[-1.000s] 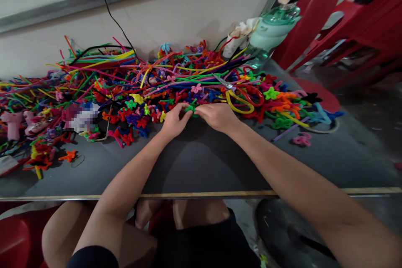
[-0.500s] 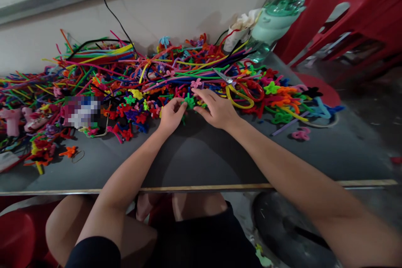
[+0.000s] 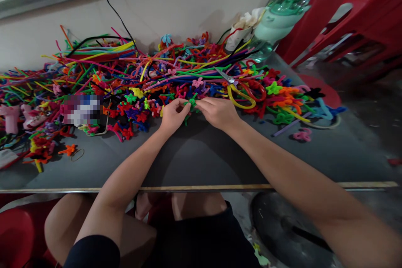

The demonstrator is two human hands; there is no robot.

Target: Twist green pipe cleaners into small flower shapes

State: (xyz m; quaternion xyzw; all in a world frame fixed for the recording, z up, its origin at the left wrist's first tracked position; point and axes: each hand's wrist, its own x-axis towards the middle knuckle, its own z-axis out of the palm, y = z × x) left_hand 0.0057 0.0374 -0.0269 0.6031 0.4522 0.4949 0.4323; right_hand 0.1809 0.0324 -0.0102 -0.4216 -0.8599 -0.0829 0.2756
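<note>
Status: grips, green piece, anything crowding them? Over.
Left grip pinches green pipe-cleaner piece. Right grip closed at its edge. Scissors and pipe-cleaner pile close beyond.

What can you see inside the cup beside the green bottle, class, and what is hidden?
Crumpled pale paper, perhaps tissue, sticks out above the rim of the cup. Anything lower is covered by the cup's wall.

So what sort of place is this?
Probably a craft workspace of some kind: there's a table heaped with colourful pipe cleaners, and scissors lying among them.
</note>
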